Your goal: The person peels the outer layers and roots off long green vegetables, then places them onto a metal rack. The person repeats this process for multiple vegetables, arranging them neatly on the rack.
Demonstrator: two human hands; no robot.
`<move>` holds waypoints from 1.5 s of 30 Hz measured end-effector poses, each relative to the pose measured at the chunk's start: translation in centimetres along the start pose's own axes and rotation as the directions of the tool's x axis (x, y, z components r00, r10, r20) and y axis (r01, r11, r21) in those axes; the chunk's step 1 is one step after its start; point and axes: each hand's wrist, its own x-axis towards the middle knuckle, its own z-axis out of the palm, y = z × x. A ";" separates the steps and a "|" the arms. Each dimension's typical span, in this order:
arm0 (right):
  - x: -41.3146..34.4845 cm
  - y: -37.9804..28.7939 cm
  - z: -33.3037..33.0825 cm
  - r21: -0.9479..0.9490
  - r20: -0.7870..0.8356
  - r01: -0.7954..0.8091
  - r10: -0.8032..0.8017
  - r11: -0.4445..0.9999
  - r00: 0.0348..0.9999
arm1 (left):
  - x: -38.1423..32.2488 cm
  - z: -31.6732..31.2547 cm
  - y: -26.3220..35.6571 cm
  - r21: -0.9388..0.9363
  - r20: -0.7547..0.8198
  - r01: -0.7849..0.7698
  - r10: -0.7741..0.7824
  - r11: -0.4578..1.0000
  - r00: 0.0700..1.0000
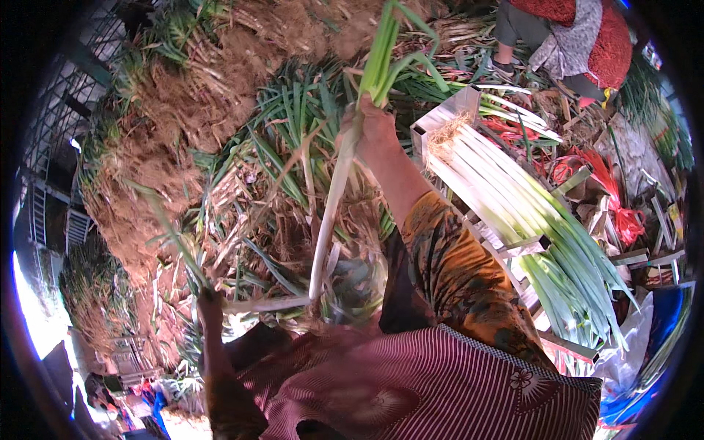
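My right hand (377, 129) is closed around a long-shafted green onion (336, 203), its green leaves up and its pale shaft slanting down. Low on the left, my left hand (210, 305) is blurred and dim, closed around green leaves (179, 245); a pale shaft (269, 303) lies level between it and the lower end of the upright one. On the right, a bundle of trimmed white-stemmed green onions (484, 181) rests in a metal rack (446, 113), roots at the upper end and leaves hanging towards the lower right.
Heaps of soil-covered green onions (220, 99) fill the back and left. Loose leaves and husks (236, 220) lie before me. A person in red (605, 44) bends at the upper right. Red plastic ties (610, 192) and a blue sheet (668, 330) lie beyond the rack.
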 end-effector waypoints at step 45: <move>-1.3 -0.7 0.0 -0.147 0.102 0.006 0.009 0.989 0.995 | -0.4 14.3 22.2 -0.543 0.010 -0.102 0.127 0.834 0.992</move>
